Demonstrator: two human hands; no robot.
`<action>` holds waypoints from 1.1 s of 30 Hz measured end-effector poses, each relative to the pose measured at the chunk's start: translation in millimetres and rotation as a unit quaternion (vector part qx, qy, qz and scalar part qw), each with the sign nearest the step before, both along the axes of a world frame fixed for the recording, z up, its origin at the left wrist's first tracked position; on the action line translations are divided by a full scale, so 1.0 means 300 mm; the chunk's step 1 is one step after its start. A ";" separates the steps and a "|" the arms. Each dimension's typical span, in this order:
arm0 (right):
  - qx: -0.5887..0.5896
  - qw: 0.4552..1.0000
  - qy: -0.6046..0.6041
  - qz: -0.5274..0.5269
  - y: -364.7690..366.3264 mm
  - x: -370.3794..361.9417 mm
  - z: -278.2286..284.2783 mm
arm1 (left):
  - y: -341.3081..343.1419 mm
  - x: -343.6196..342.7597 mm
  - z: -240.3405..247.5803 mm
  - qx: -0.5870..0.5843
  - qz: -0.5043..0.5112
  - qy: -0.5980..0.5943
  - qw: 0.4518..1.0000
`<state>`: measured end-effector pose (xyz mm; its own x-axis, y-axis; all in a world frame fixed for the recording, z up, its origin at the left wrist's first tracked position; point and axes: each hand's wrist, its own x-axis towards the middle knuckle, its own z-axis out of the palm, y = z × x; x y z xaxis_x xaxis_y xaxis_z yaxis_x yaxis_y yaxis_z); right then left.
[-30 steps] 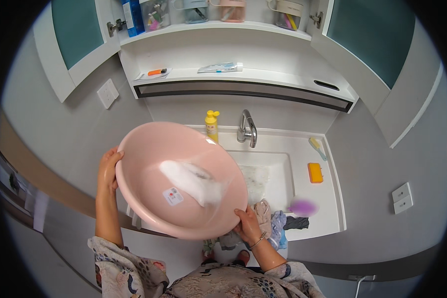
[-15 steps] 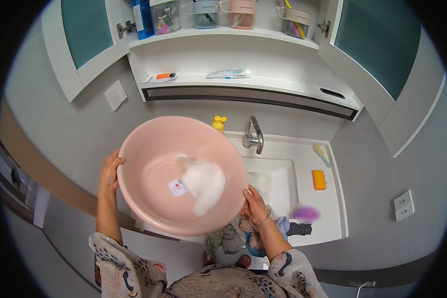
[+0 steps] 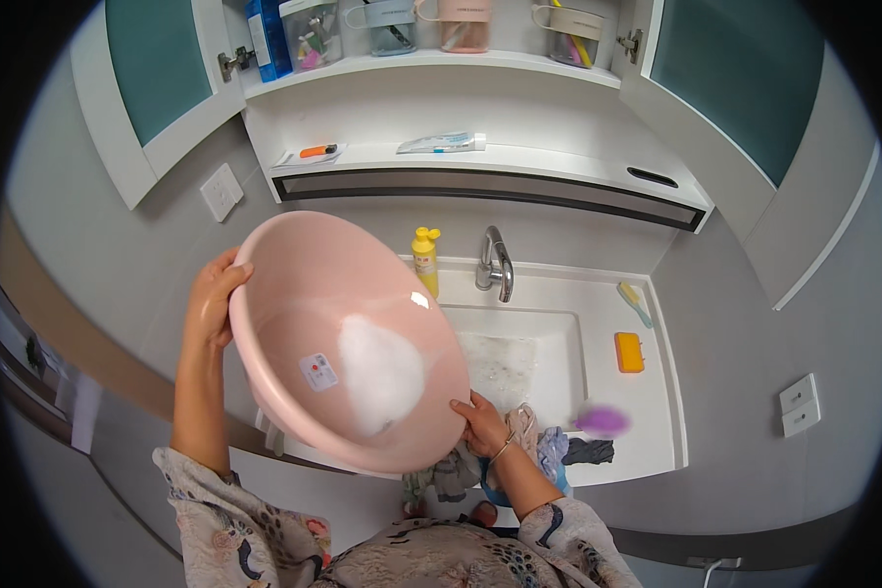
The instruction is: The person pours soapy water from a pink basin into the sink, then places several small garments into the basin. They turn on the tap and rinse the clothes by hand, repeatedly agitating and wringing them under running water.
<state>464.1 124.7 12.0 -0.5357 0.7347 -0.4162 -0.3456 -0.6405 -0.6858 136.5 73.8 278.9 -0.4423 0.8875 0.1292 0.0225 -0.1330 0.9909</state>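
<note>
Basin: pink washbasin (image 3: 294, 294) tilting, foam (image 3: 377, 372) pooling low
Left hand (image 3: 211, 304): gripping upper rim
Right hand (image 3: 480, 423): clasping lower rim
Room: sink (image 3: 559, 343) lying just beside, open

White vanity counter (image 3: 657, 412) bearing yellow bottle (image 3: 425, 261), orange soap box (image 3: 628, 352), brush (image 3: 634, 304), and crumpled clothes (image 3: 559, 453).

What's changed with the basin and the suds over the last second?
The foam slid from the middle of the pink basin toward its lower rim. Left hand and right hand still grip opposite rims. The clothes on the sink edge stayed put.
</note>
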 end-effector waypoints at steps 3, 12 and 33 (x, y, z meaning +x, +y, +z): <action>0.006 0.999 0.026 0.025 0.007 0.007 -0.022 | 0.070 -0.017 0.026 -0.034 -0.016 -0.011 0.999; -0.038 0.999 -0.007 -0.014 0.039 0.044 -0.068 | 0.124 -0.118 -0.052 -0.037 -0.069 -0.035 0.996; -0.190 0.969 0.145 0.071 -0.002 0.057 -0.183 | 0.445 -0.059 -0.044 -0.080 -0.062 -0.121 0.987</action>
<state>481.1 124.2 -43.0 -0.7543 0.4690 -0.4594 -0.3783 -0.8824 -0.2797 118.9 207.5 265.8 -0.3296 0.9372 -0.1141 -0.2242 0.0397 0.9737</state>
